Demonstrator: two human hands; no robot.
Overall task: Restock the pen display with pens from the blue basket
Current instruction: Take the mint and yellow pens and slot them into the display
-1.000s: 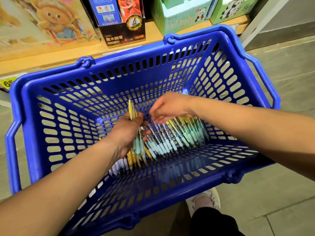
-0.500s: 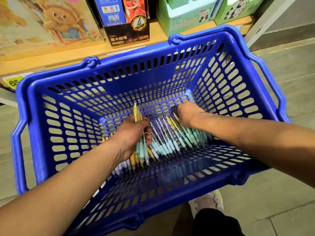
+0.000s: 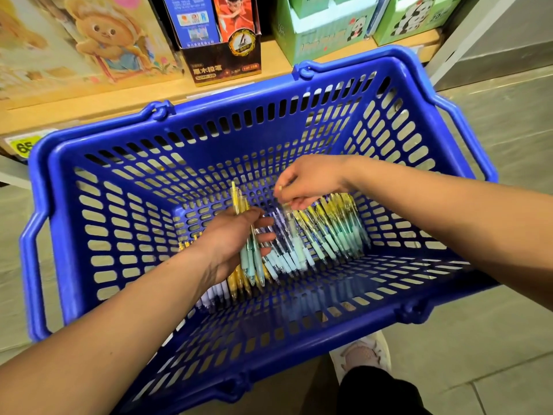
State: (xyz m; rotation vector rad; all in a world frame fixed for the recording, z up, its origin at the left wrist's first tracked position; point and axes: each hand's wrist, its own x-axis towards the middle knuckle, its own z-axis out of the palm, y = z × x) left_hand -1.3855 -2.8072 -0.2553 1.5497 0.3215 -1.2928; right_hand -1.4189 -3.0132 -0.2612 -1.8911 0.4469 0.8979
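Left hand [image 3: 233, 235] of mine is down inside the blue basket [image 3: 209, 127], fingers curled round a bundle of pens [image 3: 250, 259] with yellow and pale green grips, their tops standing up past my thumb. My right hand [image 3: 311, 181] is just beyond it, fingertips pinching the upper end of a single pen [image 3: 294, 241]. That pen is blurred, and its lower end is among the loose pens [image 3: 332, 235] lying side by side across the basket floor. The basket stands in front of a low wooden shelf [image 3: 89, 106] holding printed boxes. One pale shoe [image 3: 359, 353] shows beside the basket's near rim.
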